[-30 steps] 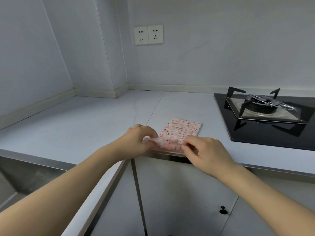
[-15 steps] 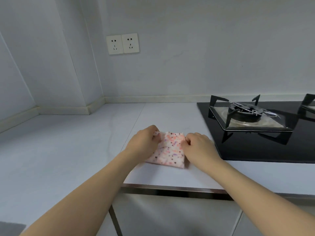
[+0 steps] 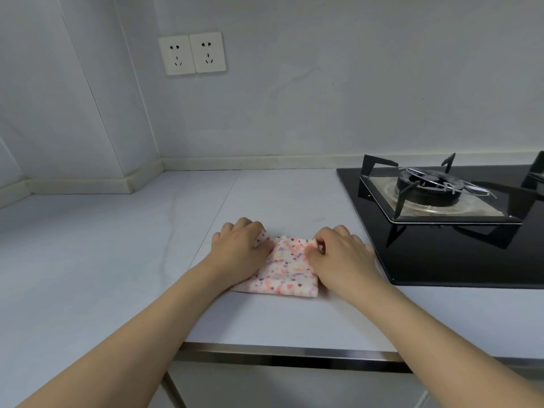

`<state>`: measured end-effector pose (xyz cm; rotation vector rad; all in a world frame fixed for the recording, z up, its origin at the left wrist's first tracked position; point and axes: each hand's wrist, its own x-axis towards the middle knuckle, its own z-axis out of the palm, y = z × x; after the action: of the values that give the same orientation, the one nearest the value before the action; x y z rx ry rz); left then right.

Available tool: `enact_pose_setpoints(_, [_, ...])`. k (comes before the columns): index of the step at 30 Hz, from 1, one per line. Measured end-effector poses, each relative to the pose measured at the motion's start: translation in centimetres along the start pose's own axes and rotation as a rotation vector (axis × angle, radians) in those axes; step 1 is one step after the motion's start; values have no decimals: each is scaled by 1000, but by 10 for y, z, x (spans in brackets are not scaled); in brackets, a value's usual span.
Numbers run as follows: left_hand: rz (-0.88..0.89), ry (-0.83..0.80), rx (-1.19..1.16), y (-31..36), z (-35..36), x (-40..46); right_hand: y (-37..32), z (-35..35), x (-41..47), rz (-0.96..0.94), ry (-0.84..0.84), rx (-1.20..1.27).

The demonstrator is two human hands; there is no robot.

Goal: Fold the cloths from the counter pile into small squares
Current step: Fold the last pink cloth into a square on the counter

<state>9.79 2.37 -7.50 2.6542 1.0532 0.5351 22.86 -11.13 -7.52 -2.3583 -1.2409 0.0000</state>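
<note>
Currently, the cloth lies flat on the counter, well back from the counter's near edge, folded into a compact rectangle with its long axis running away from me. Both hands sit at its far end, 1 per corner: my left hand pinches the far-left corner, and my right hand pinches the far-right corner, fingers curled onto the fabric. The free near edge lies toward me from both grips, equally reachable. Beyond and to the right, the stove stands just beside my right hand. No other cloth is in view.
</note>
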Motion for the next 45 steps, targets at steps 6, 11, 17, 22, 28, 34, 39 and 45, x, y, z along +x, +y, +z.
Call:
enact_pose_setpoints(6, [-105,-162,-499,-7,-14,-4,2,0,6,-22,-3,517])
enact_pose_setpoints(11, [-177,-255,-987,-4,-27,-8,6,0,2,-45,29,814])
enact_pose_setpoints(17, [-130,-236,-1258,-4,-28,-9,5,-7,-4,-68,15,996])
enact_pose_setpoints(22, [-102,-214,-1211,-1,-22,-8,5,-12,-6,-22,36,1136])
enact_pose_setpoints(28, [-108,-175,-1247,0,-19,-7,6,-14,-6,50,105,1206])
enact_pose_setpoints(34, [-71,-111,-1129,1,-17,-6,8,-15,-5,69,117,1227])
enact_pose_setpoints(39, [-81,-121,-1091,3,-15,-7,12,-10,0,93,131,1195])
enact_pose_setpoints(45, [-1,-262,-1044,6,-21,-11,14,-8,1,112,139,1140])
